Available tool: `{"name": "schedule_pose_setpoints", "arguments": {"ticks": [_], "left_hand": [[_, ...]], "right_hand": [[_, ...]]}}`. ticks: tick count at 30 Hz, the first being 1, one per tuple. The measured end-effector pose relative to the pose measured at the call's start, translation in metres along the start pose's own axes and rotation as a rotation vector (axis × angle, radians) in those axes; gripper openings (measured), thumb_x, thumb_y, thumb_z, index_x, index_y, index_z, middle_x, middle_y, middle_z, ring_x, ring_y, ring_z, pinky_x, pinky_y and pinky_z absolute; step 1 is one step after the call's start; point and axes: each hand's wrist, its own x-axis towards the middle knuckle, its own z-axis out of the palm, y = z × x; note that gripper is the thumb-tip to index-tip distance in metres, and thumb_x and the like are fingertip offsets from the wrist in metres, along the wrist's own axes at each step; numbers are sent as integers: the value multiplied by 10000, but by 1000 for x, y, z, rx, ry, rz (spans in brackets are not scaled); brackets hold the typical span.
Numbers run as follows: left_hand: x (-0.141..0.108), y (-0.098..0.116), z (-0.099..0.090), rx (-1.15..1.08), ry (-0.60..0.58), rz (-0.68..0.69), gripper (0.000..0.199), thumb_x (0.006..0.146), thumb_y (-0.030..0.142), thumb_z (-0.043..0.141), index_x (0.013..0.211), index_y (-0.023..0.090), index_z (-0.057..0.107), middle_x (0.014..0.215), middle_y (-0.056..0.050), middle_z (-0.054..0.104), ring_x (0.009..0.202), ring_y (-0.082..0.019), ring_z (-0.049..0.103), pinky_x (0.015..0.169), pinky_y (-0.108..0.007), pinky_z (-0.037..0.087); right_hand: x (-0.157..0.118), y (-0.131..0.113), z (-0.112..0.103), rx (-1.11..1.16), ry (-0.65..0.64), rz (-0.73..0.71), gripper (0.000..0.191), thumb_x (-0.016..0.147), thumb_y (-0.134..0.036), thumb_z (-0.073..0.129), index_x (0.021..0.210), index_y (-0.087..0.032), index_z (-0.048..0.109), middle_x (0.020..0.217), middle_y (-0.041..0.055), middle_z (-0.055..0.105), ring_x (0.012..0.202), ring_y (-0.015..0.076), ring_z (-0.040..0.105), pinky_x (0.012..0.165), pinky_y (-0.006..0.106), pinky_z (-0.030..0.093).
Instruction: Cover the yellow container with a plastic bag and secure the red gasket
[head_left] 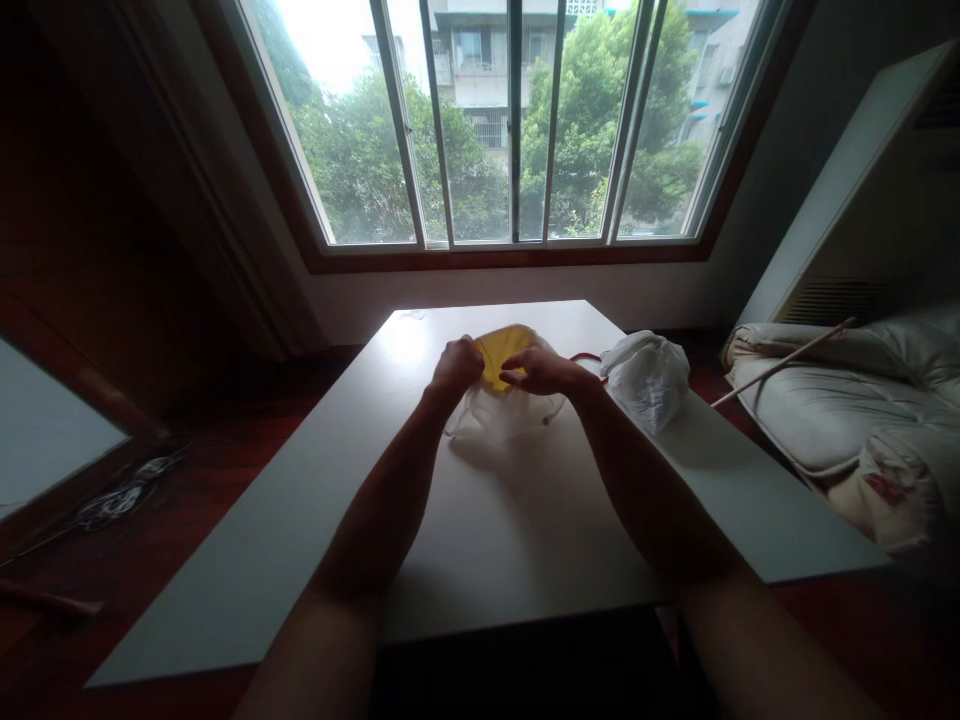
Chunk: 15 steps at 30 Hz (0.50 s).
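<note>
A yellow object (pixel 501 352) with a clear, film-like covering stands out over the far half of the white table (pixel 375 430). My left hand (pixel 459 365) is closed on its left edge. At its right side is my right hand (pixel 534 370), with the fingers apart and reaching over the yellow surface. Below both hands hangs translucent plastic (pixel 499 412), with thin cord-like ends at either side. Whether the plastic and the yellow object are one piece I cannot tell.
A knotted white plastic bag (pixel 646 378) sits at the table's right edge, with a red cord (pixel 585 357) beside it. Folded bedding (pixel 817 400) with a thin stick (pixel 780 365) lies to the right. Cables (pixel 120 500) are on the floor at left.
</note>
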Motion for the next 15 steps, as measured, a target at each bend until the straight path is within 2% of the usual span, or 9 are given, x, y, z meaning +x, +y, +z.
{"name": "schedule_pose_setpoints", "arguments": {"ticks": [3,7,9,12,15], "left_hand": [[10,-16,-8,-53,-56,-93,283,916,245,511,1048,60,680,924,-206,721,753,-242,694,601,-281,511],[21,-33,-9,-265,-134,-240,310,925,320,534,933,53,693,732,-132,676,546,-188,624,496,-273,483],[25,-37,-7,-330,-128,-252,347,943,353,511,943,57,691,749,-122,671,532,-184,624,492,-281,495],[28,-41,-2,-394,-112,-244,379,954,396,507,1001,69,692,793,-119,683,566,-197,654,519,-295,530],[31,-42,2,-481,-132,-263,430,967,443,500,1018,68,705,735,-111,678,579,-211,668,546,-309,552]], "right_hand": [[-4,3,-7,14,135,-106,286,884,-355,708,1117,-202,771,1125,84,759,941,203,695,848,278,508],[-1,11,-5,-29,189,-212,159,838,-241,746,985,-210,800,1026,71,767,936,210,669,883,316,495],[2,13,-2,-52,272,-222,107,837,-152,716,890,-198,797,971,73,759,939,213,645,876,320,486],[7,16,3,-78,417,-205,163,848,-89,646,767,-181,753,931,81,732,930,218,612,827,314,479],[11,19,9,-18,546,-141,164,875,-107,588,794,-163,720,934,93,708,818,194,611,754,302,480]]}}
